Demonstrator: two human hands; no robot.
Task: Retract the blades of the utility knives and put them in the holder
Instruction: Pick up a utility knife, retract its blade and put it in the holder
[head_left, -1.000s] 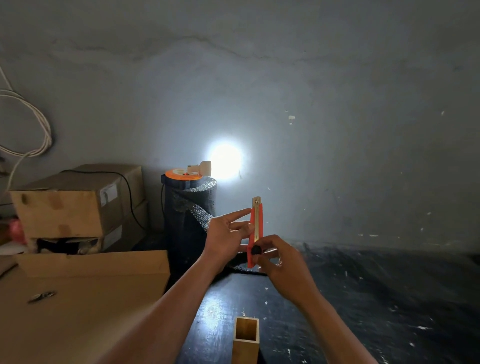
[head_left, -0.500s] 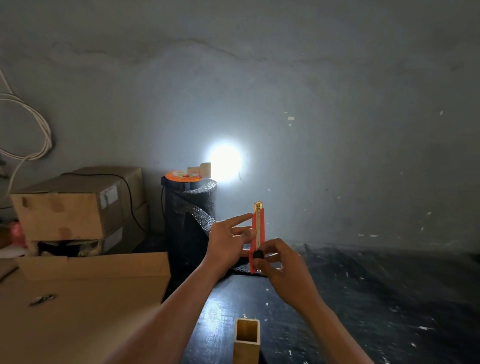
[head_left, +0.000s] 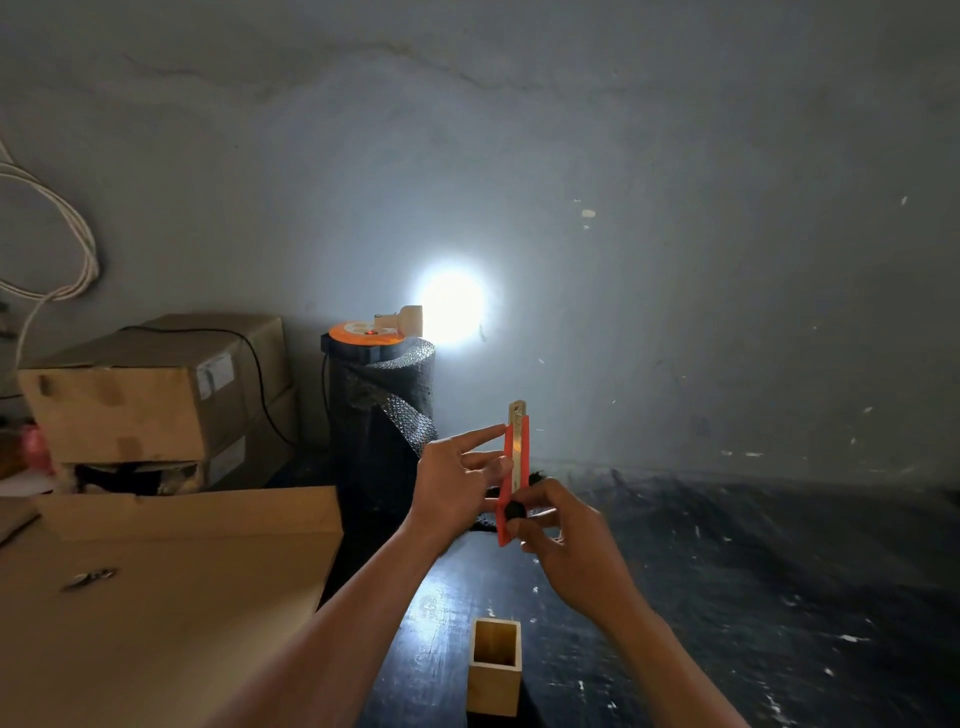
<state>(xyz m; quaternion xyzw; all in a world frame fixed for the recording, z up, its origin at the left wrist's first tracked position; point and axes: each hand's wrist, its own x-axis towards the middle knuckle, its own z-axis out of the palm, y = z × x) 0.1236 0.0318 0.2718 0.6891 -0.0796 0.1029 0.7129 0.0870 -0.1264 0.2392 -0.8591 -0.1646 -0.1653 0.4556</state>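
I hold a red utility knife (head_left: 521, 448) upright in front of me, above the dark table. A short metal tip shows above its red body. My left hand (head_left: 457, 480) steadies the knife's left side, fingers partly spread. My right hand (head_left: 563, 543) grips the lower end, thumb on the black slider knob (head_left: 514, 511). A square wooden holder (head_left: 494, 665) stands open-topped on the table below my hands, with nothing visible inside.
A flat cardboard sheet (head_left: 156, 597) lies at left with a small metal object (head_left: 88, 578) on it. Stacked cardboard boxes (head_left: 150, 400) sit behind it. A black bubble-wrap roll (head_left: 382, 415) carries an orange-topped lamp (head_left: 371, 328). White cables (head_left: 57, 249) hang at far left.
The knife stays upright in both hands and has barely shifted. My right thumb stays on the slider; any blade movement is too small to tell.
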